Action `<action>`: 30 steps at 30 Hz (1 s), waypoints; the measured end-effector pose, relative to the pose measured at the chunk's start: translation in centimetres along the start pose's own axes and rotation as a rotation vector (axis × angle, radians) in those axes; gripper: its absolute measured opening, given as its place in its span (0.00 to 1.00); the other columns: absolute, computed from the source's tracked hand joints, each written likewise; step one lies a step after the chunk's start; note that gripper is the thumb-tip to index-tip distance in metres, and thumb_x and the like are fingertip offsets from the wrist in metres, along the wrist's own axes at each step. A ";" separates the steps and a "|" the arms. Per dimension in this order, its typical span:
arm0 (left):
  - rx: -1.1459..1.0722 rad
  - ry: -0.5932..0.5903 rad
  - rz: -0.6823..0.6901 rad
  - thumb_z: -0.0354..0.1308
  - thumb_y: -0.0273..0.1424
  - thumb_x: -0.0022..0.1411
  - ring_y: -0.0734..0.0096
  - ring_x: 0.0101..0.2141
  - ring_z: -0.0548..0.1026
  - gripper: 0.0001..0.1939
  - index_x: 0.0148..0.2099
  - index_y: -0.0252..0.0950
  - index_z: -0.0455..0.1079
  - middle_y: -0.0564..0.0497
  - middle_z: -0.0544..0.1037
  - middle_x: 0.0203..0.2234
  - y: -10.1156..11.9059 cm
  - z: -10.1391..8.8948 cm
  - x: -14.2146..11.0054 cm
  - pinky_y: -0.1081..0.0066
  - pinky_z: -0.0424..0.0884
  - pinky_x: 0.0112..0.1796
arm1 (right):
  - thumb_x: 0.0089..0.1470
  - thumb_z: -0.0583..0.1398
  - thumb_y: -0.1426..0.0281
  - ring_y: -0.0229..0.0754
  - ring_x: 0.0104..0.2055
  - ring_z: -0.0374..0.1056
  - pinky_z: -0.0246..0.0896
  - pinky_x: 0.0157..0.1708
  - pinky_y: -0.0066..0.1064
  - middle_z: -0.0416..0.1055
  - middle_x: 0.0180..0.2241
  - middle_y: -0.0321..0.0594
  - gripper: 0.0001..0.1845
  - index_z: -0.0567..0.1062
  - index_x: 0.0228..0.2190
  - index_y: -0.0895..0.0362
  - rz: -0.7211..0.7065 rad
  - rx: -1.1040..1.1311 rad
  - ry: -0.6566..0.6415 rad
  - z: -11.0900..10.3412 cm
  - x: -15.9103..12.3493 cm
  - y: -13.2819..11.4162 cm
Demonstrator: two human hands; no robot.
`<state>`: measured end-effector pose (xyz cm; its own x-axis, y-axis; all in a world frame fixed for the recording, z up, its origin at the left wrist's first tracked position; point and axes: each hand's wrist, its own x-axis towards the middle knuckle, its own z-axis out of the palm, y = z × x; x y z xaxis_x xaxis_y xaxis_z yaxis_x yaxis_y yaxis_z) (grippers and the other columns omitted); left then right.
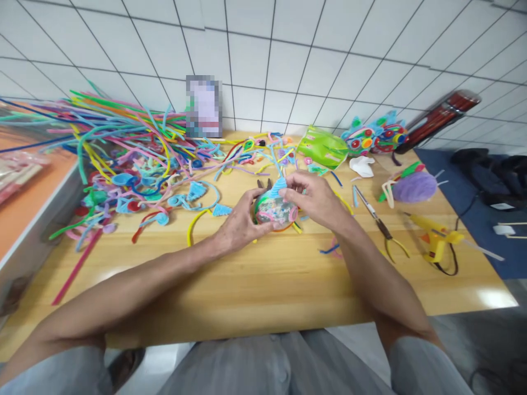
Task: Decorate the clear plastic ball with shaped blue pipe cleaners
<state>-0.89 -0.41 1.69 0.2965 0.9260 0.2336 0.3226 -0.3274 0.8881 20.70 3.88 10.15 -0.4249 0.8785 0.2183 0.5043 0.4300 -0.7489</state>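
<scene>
My left hand (pixel 241 220) is closed round the side of a round, see-through craft piece (pixel 272 212) trimmed in green and pink. A ribbed blue pipe-cleaner triangle (pixel 278 188) stands at its top edge, pinched between the thumb and fingers of my right hand (pixel 318 198). Whether the triangle is fixed to the round piece, I cannot tell. Left of my left hand lies a similar blue triangle (pixel 222 210), and another blue shape (pixel 196 190) sits farther left. Dark tips of a tool (pixel 264 184) show just behind the round piece.
Pipe cleaners (pixel 135 126) are heaped at the left and back. On the right lie pliers (pixel 387 235), a yellow glue gun (pixel 438 238) and a purple fuzzy piece (pixel 415 188). A green packet (pixel 322 147) and decorated colourful pieces (pixel 362 141) stand by the tiled wall (pixel 288 66).
</scene>
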 end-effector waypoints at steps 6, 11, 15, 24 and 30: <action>-0.070 0.089 0.064 0.69 0.44 0.63 0.53 0.62 0.73 0.30 0.62 0.39 0.67 0.41 0.75 0.60 0.9 -1.1 0.1 0.52 0.69 0.61 | 0.59 0.63 0.70 0.40 0.33 0.66 0.59 0.37 0.34 0.71 0.29 0.34 0.05 0.76 0.29 0.54 -0.075 -0.121 -0.023 0.6 0.3 -0.6; -0.104 0.155 0.091 0.63 0.37 0.68 0.64 0.44 0.79 0.09 0.47 0.39 0.76 0.48 0.83 0.43 1.3 -1.7 1.4 0.65 0.75 0.45 | 0.61 0.64 0.66 0.41 0.34 0.67 0.63 0.38 0.35 0.73 0.30 0.35 0.07 0.79 0.31 0.53 -0.094 -0.123 -0.009 1.3 0.4 -0.4; -0.090 0.192 0.051 0.63 0.34 0.67 0.70 0.34 0.77 0.05 0.40 0.38 0.76 0.51 0.82 0.35 1.1 -1.5 1.8 0.69 0.74 0.38 | 0.62 0.64 0.63 0.45 0.41 0.73 0.68 0.42 0.38 0.77 0.38 0.38 0.09 0.81 0.42 0.51 -0.017 -0.002 0.042 1.0 -0.5 0.5; -0.070 0.207 0.022 0.62 0.31 0.64 0.73 0.30 0.75 0.03 0.37 0.38 0.73 0.54 0.78 0.28 1.4 -1.5 1.9 0.73 0.71 0.33 | 0.52 0.73 0.58 0.58 0.66 0.66 0.63 0.64 0.55 0.68 0.65 0.51 0.41 0.68 0.63 0.52 0.038 0.003 0.007 1.8 -4.6 2.7; -0.104 0.189 0.018 0.64 0.33 0.64 0.74 0.29 0.75 0.06 0.39 0.38 0.72 0.54 0.77 0.30 1.0 -1.4 2.1 0.73 0.71 0.32 | 0.50 0.75 0.58 0.61 0.66 0.66 0.65 0.63 0.57 0.65 0.67 0.54 0.48 0.64 0.66 0.51 -0.009 -0.060 -0.009 3.2 -4.8 2.7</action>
<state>-1.21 1.51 3.59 0.1245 0.9421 0.3115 0.2214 -0.3324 0.9168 21.69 0.12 5.07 -0.4359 0.8730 0.2188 0.5445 0.4493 -0.7083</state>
